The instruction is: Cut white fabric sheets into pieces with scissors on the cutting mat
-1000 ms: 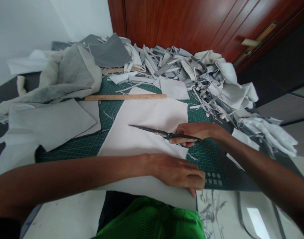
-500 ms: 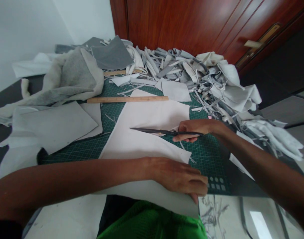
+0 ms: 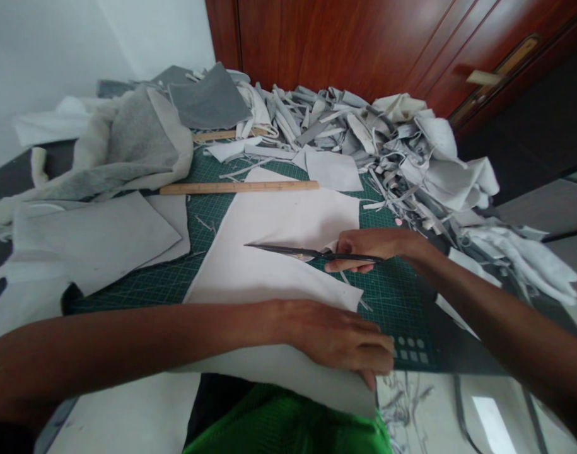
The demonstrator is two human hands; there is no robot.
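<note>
Step in hand, judged: mid-cut. R hand [image 3: 354, 249] grasps long black metal scissors [image 3: 326, 255], blades pointing L, set into the off-white sheet of soft cloth [image 3: 255, 271], which lies L of & beyond the R hand on a green gridded cutting mat [image 3: 402, 296]; cut edge runs from blades toward the sheet's R side. L hand [image 3: 345, 334], nearer the body, rests on the cloth's near part, fingers bent; can't tell if pinching or only pressing. Next snip prob. calls for cloth kept flat w/ L hand & blades kept in line. Flat pale wooden ruler [image 3: 241, 187] lies across the sheet's far end, beyond both hands. Unclear: lower blade (prob. under cloth), R fingers in handle loops, L fingertips. L forearm covers part of sheet, so can't tell if the flap over the counter [image 3: 463, 353] edge is the same pc. Both arms cut off by frame.
</note>
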